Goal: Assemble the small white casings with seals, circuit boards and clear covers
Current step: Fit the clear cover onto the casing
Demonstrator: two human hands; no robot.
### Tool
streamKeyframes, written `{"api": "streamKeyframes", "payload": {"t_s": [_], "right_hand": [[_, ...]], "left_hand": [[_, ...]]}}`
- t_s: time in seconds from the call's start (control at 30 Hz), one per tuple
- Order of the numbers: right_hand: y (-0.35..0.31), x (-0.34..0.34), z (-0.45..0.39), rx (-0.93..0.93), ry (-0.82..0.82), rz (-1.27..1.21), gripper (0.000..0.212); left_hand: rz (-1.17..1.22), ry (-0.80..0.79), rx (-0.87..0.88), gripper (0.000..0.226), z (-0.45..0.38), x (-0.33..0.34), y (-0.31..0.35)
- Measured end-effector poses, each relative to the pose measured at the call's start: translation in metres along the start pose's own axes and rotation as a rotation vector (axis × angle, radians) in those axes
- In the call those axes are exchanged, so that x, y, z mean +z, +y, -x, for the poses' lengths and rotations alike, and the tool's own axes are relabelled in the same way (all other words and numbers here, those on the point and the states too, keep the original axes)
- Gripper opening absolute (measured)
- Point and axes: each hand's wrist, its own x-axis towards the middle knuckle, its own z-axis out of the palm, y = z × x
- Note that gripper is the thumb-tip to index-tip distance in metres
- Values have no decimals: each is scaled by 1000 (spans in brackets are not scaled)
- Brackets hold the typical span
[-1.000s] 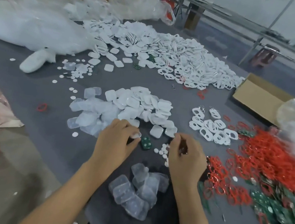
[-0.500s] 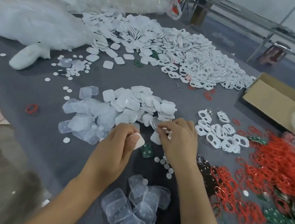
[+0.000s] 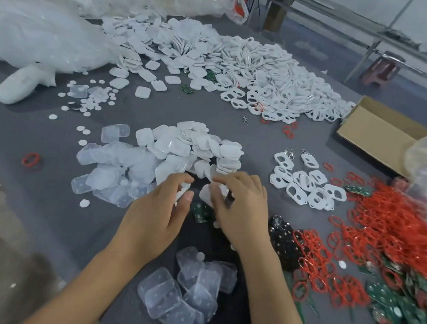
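A worker's stock of clear covers [image 3: 178,299] lies heaped at the near table edge, between the forearms, within easy reach for the closing step. Just beyond, the left hand [image 3: 159,209] curls its fingers round a small white casing [image 3: 183,189], pinched at thumb and forefinger and tilted toward the other hand, apparently so parts can be pressed in. The right hand [image 3: 241,207] has its fingers bent over another white piece [image 3: 206,193]; what exactly it grips is partly hidden. A green circuit board [image 3: 201,212] rests on the grey table [image 3: 41,216] directly beneath the hands, seemingly next in line. To the right, red seals [image 3: 396,228] sprawl in a tangle over more green boards [image 3: 404,298], and white frames with cut-outs [image 3: 308,184] sit grouped near them. Behind the hands rises a mound of solid white casings [image 3: 198,146] beside frosted covers [image 3: 116,161]. Farther back, the bulk supply of white parts [image 3: 244,66] spreads across the table, with plastic bags [image 3: 36,29] and a cardboard box [image 3: 375,132] at the edges.
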Motion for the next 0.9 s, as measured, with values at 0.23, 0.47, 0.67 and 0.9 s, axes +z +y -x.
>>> {"api": "streamKeyframes", "payload": {"t_s": [0.23,0.47,0.67,0.9], "right_hand": [[8,4,-16,118,17,68,24],[41,-40,-14,219,173,-6,21],[112,-90,2,524,156,183,21],[118,-80,-11,540,90,201,18]], "left_hand": [[-76,4,53,29,-1,-1,3],[81,-191,88,46,-36,15,43],[147,-378,107,33,-96,69,79],[29,-340,196,30,-117,109,61]]}}
